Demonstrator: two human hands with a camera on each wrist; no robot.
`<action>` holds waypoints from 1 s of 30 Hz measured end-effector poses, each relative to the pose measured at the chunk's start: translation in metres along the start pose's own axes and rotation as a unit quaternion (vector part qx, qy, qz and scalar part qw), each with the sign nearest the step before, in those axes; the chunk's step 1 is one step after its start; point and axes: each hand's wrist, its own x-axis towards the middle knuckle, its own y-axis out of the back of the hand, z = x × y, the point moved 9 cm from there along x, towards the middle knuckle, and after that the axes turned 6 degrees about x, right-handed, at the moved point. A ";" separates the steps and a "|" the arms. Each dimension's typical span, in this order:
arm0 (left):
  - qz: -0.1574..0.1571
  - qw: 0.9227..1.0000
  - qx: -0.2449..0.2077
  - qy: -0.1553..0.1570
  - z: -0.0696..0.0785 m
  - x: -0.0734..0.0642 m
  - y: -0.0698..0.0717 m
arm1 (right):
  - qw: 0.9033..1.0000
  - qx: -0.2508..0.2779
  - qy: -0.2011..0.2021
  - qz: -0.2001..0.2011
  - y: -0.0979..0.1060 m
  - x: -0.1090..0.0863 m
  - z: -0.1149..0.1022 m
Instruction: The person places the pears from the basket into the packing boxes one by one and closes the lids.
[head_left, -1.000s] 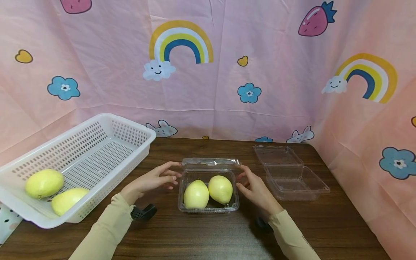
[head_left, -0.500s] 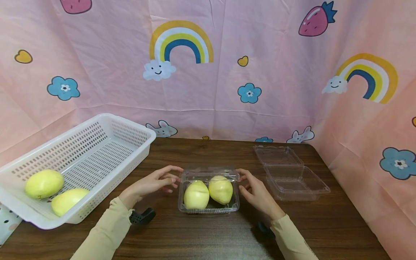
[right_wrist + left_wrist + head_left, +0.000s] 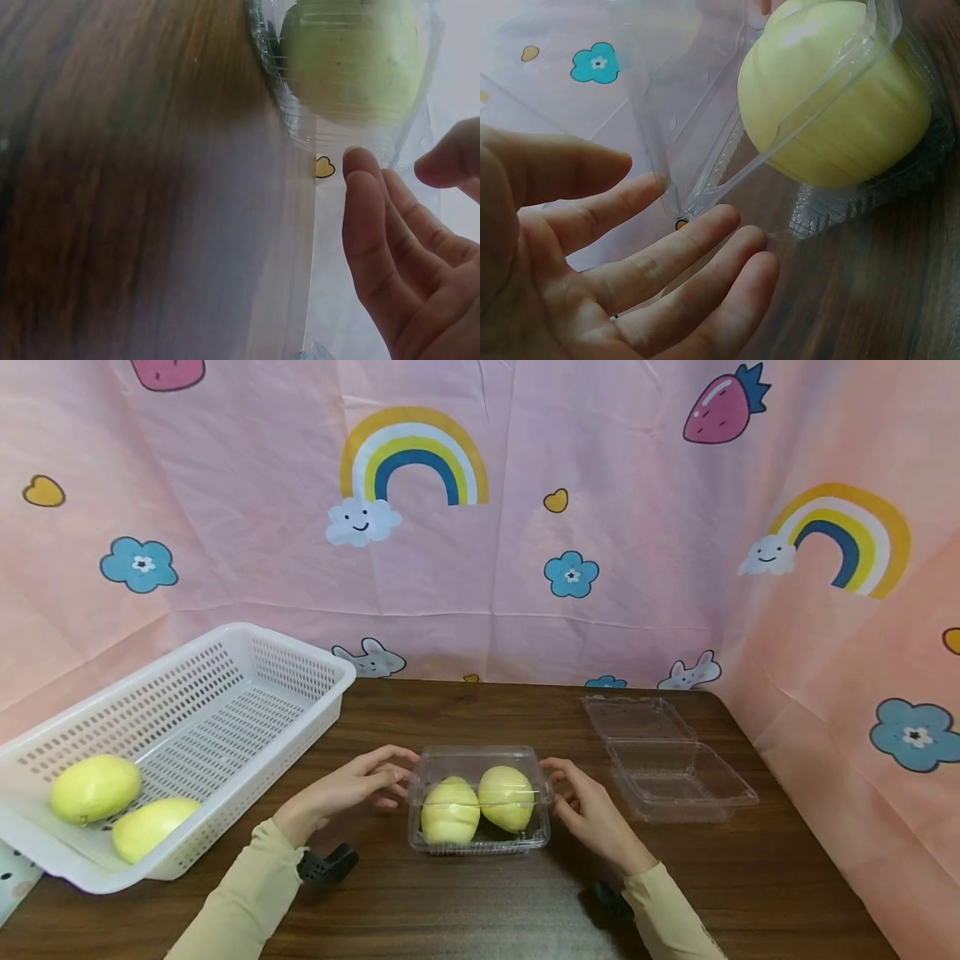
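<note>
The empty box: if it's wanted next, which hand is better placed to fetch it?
Probably the right hand: it is nearer, on the same side as the empty box. The left hand is across the fruit box, farther off. Both are beside the partly closed lid, though.

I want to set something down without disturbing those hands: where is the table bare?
The table is bare in front of the fruit box, between the sleeves, and behind it, between the basket and the empty box. It is crowded at the fruit box, flanked by the left hand and right hand.
</note>
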 end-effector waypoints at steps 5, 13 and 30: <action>-0.001 1.000 -0.011 0.007 -0.002 0.000 -0.002 | 1.000 0.010 0.013 -0.006 -0.003 -0.003 0.000; -0.001 1.000 -0.003 0.000 -0.001 0.001 -0.003 | 0.999 0.029 -0.020 0.013 -0.001 0.000 0.003; 0.003 1.000 0.003 0.009 -0.003 0.000 -0.007 | 0.997 0.062 -0.034 0.009 -0.002 -0.001 0.000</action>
